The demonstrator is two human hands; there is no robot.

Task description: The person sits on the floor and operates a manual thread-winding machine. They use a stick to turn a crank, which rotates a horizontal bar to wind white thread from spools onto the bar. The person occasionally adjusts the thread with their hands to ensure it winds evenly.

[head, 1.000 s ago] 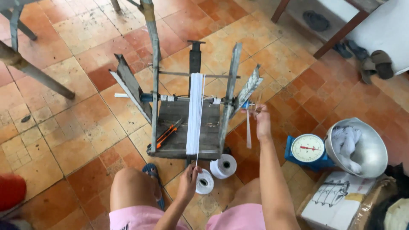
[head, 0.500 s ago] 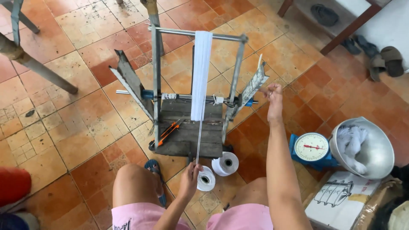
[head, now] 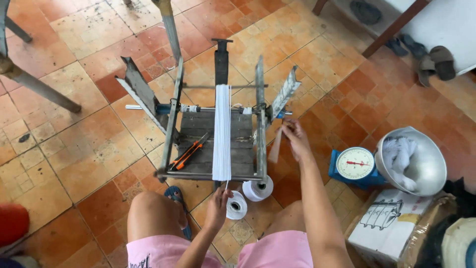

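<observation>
Orange floor tiles surround a metal winding frame wrapped with a white yarn band. Left hand pinches its strand below; right hand grips the crank beside.

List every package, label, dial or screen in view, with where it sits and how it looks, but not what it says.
Cardboard box: bottom right on the floor, brown with a white face bearing a black line drawing.
Weighing scale: right of the winding frame, blue body, round white dial, red needle.
Metal bowl: beside the scale, holding white yarn.
No screens or signs.
</observation>
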